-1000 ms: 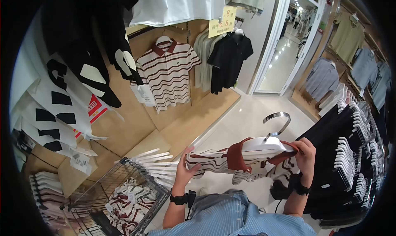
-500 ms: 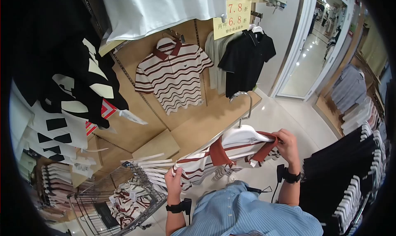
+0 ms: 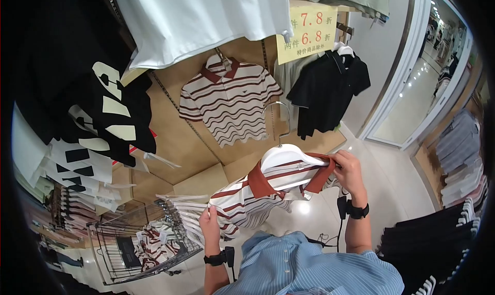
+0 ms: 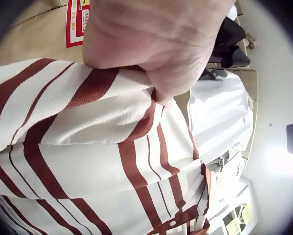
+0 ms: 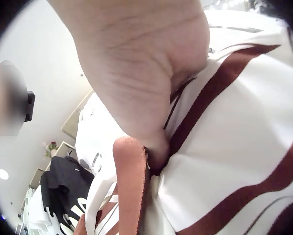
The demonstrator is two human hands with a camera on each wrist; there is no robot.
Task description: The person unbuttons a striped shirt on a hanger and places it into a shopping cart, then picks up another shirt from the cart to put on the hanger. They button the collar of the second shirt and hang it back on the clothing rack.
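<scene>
A cream polo shirt (image 3: 242,205) with brown-red wavy stripes and a rust collar hangs on a white hanger (image 3: 286,156) with a metal hook, held up between my two hands. My left hand (image 3: 209,225) pinches its sleeve side, thumb on top. On the other side, my right hand (image 3: 349,172) grips the cloth right beside the collar. In the left wrist view the striped cloth (image 4: 88,166) drapes below the hand, whose fingertips are hidden behind it. The right wrist view has the rust collar (image 5: 131,181) close by the thumb.
A matching striped polo (image 3: 229,101) hangs on the wooden wall display ahead, beside a black polo (image 3: 330,94). At lower left stands a wire cart (image 3: 105,266) with a crumpled striped shirt (image 3: 157,243) inside. Racks of dark garments (image 3: 423,241) line the right.
The shirt and hanger have shifted left and come upright, collar now facing me. Both hands moved left with it, keeping hold. The head view has turned, bringing the wall display rightward.
</scene>
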